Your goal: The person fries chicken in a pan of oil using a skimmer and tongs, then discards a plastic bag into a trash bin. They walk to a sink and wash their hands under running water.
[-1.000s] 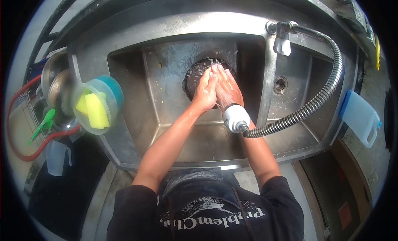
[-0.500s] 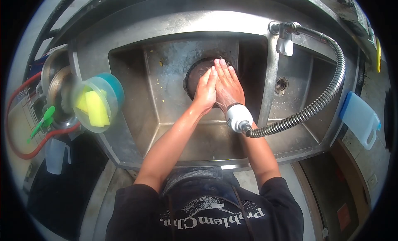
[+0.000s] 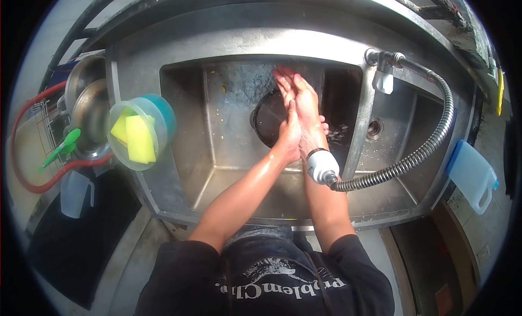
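My left hand (image 3: 290, 132) is wrapped round the heel and wrist of my right hand, its thumb on the near side and its fingertips showing on the far side. My right hand (image 3: 305, 101) is open, with its fingers stretched towards the back of the sink (image 3: 185, 136). A white spray head (image 3: 322, 165) on a coiled metal hose (image 3: 421, 155) hangs over my right forearm, and water runs from it onto my right wrist. Beneath my hands, a dark round pan-like object (image 3: 266, 117) lies in the basin, partly hidden.
A clear tub (image 3: 122, 153) with yellow sponges (image 3: 140, 139) sits on the left rim, beside metal pans (image 3: 89, 115) and a red hose (image 3: 20, 131). At right are a second basin with a drain (image 3: 375, 129) and a bluish jug (image 3: 472, 172).
My palms were pressed together; now my left hand has slid down and round my right wrist. My right hand has turned. The whole view has shifted slightly.
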`<state>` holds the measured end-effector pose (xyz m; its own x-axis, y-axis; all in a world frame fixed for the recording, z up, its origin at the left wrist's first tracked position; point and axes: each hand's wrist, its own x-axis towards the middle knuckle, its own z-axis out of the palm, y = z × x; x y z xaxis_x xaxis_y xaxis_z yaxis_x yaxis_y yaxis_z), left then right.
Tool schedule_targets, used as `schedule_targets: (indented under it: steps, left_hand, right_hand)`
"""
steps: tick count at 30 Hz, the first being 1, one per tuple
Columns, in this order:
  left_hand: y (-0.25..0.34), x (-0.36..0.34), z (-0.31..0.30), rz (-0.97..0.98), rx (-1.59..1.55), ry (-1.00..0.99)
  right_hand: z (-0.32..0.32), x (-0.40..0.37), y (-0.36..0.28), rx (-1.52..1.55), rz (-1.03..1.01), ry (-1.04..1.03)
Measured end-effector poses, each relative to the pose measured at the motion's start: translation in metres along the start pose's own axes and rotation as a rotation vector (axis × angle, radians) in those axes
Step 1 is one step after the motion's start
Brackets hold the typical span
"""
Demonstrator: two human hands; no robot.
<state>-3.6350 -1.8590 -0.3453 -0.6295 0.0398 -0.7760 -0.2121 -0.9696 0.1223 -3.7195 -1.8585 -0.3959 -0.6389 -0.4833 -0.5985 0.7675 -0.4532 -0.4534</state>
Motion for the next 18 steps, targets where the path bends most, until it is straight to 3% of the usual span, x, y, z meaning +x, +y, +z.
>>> schedule_targets:
  steps: [1, 3, 4, 5, 7, 9, 11, 12, 13, 14, 15, 17, 18]
  left_hand:
    - [-0.006, 0.004, -0.010, -0.007, -0.031, -0.013]
    - [-0.012, -0.010, -0.006, -0.039, -0.016, -0.064]
    - [-0.015, -0.020, -0.005, -0.074, 0.005, -0.110]
    - [-0.019, -0.029, -0.006, -0.069, 0.003, -0.105]
    - [-0.029, -0.044, -0.004, -0.106, -0.285, -0.209]
    - [-0.021, -0.067, 0.012, -0.130, -0.285, -0.220]
    - [-0.014, -0.074, 0.020, -0.140, -0.185, -0.243]
    - [-0.010, -0.068, 0.015, -0.140, -0.187, -0.238]
    - [0.000, -0.051, 0.010, -0.031, 0.024, -0.080]
    - [0.013, -0.030, 0.010, 0.081, 0.235, 0.072]
    - [0.026, -0.011, 0.015, 0.157, 0.226, 0.294]
    - [0.028, 0.011, 0.007, 0.164, 0.045, 0.389]
    - [0.020, 0.008, 0.010, 0.197, 0.011, 0.337]
  right_hand:
    - [0.004, 0.010, 0.005, -0.003, 0.002, -0.002]
    - [-0.003, 0.036, 0.022, 0.501, 0.224, 0.308]
    - [-0.014, 0.051, 0.027, 0.658, 0.346, 0.244]
    - [-0.010, 0.059, 0.030, 0.658, 0.354, 0.243]
    - [-0.002, 0.070, 0.035, 0.692, 0.299, 0.348]
    - [-0.010, 0.083, 0.047, 0.575, 0.323, 0.330]
    - [-0.004, 0.091, 0.050, 0.328, 0.277, 0.205]
    - [0.012, 0.079, 0.047, -0.211, 0.149, 0.250]
    - [0.026, 0.066, 0.041, -0.752, 0.010, 0.281]
    - [-0.002, 0.077, 0.053, -1.353, -0.405, 0.116]
    - [-0.032, 0.088, 0.065, -1.922, -0.850, -0.091]
    - [-0.027, 0.077, 0.063, -1.870, -0.802, -0.089]
    - [-0.013, 0.076, 0.059, -1.808, -0.775, -0.094]
